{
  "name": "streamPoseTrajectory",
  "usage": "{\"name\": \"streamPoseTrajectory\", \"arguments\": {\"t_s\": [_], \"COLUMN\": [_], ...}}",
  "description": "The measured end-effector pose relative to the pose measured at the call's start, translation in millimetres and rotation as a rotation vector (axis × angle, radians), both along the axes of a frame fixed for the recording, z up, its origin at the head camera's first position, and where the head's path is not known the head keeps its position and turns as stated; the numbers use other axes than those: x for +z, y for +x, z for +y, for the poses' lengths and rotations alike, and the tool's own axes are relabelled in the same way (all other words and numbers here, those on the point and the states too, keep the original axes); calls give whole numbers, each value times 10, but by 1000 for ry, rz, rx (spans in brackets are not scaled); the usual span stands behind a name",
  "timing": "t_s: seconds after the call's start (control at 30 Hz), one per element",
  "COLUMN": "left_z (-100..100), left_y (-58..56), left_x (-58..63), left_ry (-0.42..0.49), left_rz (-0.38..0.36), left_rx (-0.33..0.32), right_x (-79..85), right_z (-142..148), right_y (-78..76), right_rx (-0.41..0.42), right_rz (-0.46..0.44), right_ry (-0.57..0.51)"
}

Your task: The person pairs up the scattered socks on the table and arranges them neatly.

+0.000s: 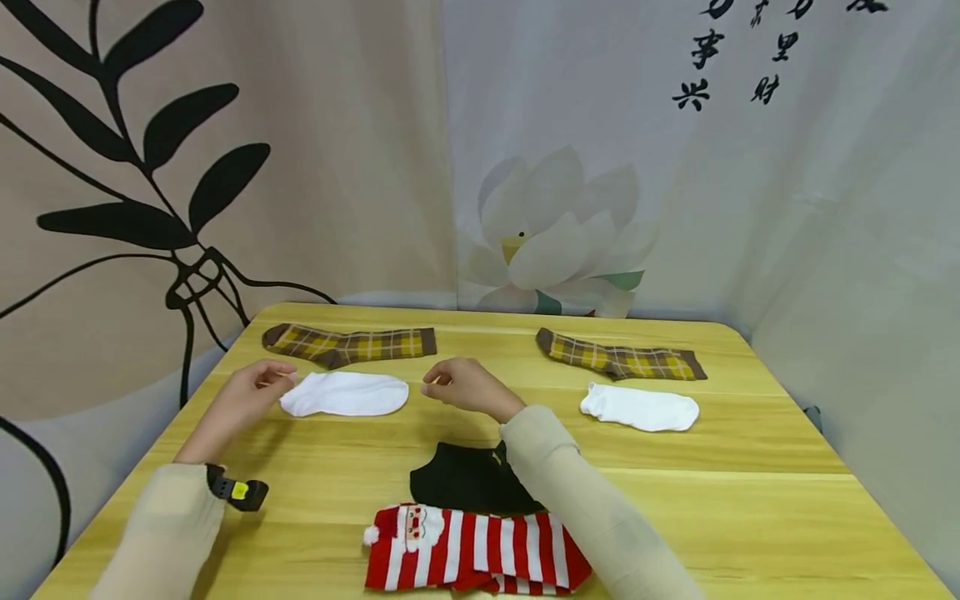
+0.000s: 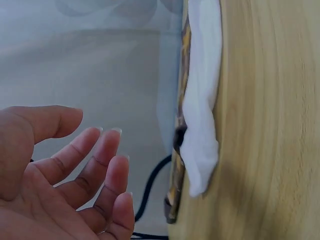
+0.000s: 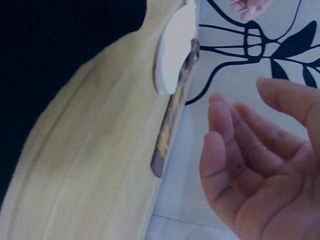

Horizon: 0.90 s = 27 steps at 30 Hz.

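Left hand [image 1: 247,400]: grip loosely spread, thumb apart from half-bent fingers, just beside the left end of the left white sock [image 1: 348,394]. Right hand [image 1: 472,387]: also spread, fingers curved in, just off that sock's right end. Wrist views had both hands raised above the bench [image 1: 750,500]; fingertips pointed inward from either side.

Layout: striped Santa sock [image 1: 465,550] was nearest, black sock [image 1: 468,479] right behind, right sleeve [image 1: 592,504] hiding part of both. Right white sock [image 1: 637,407] sat farther off, wide bench gap to the right hand. Beyond lay left plaid sock [image 1: 382,344] and right plaid sock [image 1: 645,362], far edge close behind. Left edge ran near the left hand.
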<state>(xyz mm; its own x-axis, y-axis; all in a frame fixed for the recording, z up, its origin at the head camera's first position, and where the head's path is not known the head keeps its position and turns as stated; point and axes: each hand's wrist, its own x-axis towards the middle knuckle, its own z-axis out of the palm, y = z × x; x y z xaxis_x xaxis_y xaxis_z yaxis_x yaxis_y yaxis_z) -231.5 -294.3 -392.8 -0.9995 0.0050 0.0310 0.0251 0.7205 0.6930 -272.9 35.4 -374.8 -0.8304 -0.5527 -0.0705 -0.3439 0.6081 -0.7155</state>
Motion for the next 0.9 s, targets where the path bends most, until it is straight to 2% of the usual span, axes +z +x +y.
{"name": "streamPoseTrajectory", "arguments": {"t_s": [0.13, 0.33, 0.5, 0.67, 0.77, 0.9], "left_z": [-68, -158, -209, -239, -265, -305], "left_y": [-96, -216, -286, -365, -418, -461], "left_x": [-65, -149, -218, -286, -338, -402], "left_ry": [13, 98, 121, 82, 40, 31], "left_rz": [-33, -81, -86, -121, -141, -150], "left_rx": [9, 54, 29, 50, 73, 70], "right_x": [-33, -81, -124, -201, -255, -327], "right_z": [-102, -198, -276, -329, -368, -431], "right_y": [-108, -273, -346, -401, -439, -491], "right_rx": [-3, -23, -47, -62, -68, -75], "right_rz": [-32, -63, -59, -57, -61, -52], "right_ry": [30, 66, 126, 198, 204, 213]}}
